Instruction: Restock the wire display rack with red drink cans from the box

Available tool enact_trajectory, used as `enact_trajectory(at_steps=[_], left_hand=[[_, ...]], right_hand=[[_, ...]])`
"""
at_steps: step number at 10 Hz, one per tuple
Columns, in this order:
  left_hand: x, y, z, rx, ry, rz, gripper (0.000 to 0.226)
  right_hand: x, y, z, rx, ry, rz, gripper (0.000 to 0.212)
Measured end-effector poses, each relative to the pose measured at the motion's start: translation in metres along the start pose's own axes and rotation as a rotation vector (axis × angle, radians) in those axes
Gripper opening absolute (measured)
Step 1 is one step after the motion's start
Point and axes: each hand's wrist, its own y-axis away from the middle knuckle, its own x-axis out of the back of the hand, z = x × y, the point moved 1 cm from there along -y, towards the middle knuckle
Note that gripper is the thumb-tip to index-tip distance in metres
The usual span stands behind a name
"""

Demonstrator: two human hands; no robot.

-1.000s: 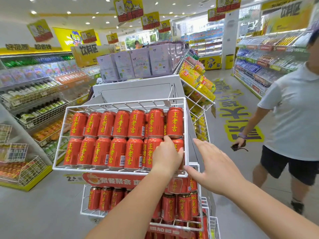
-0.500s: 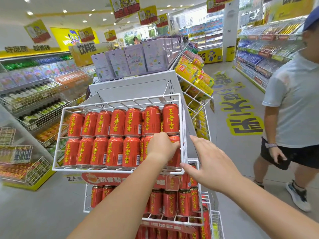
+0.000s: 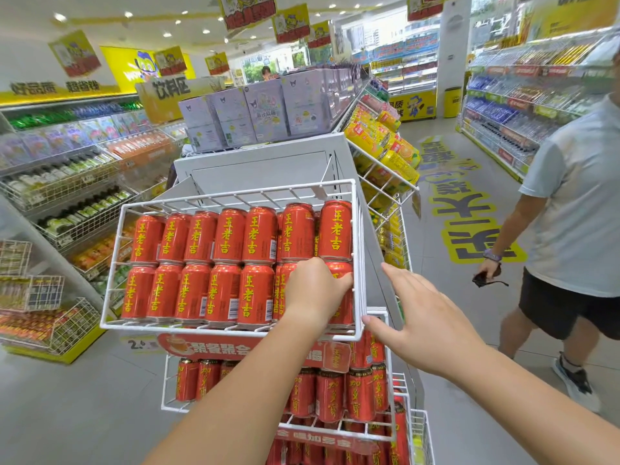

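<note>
The white wire display rack has a top basket holding two rows of red drink cans with yellow characters. My left hand reaches into the basket's lower right corner, fingers curled over the end red can of the bottom row. Just outside the basket's right wall, my right hand hovers with fingers spread and straight, holding nothing. Lower tiers carry more red cans. No box is in view.
A person in a pale shirt and black shorts stands in the aisle at right, holding dark glasses. Behind the rack are purple cartons and a side rack of yellow cans. Drink shelves line the left.
My left hand has settled lower onto the end can of the bottom row. My right hand stays open beside the basket. The person at right has shifted in the aisle.
</note>
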Motion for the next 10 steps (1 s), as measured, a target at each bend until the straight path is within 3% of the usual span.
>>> enact_trajectory(at_steps=[3,7,8,9,10], left_hand=[[-0.004,0.01,0.002,-0.081,-0.185,-0.019,0.05],[0.007,0.018,-0.024,-0.244,-0.197,-0.089,0.052],[0.017,0.024,-0.045,-0.415,-0.326,-0.031,0.056],[0.034,0.03,-0.068,-0.505,-0.53,-0.052,0.077],[0.048,0.042,-0.092,-0.461,-0.629,-0.126,0.09]], right_hand=[[-0.002,-0.005,-0.002,-0.003,0.003,-0.018,0.088],[-0.006,-0.011,-0.013,0.034,0.07,-0.039,0.09],[-0.006,-0.009,-0.015,0.047,0.135,-0.071,0.092],[-0.006,-0.006,-0.02,0.055,0.213,-0.094,0.092],[-0.006,-0.002,-0.027,0.06,0.287,-0.108,0.093]])
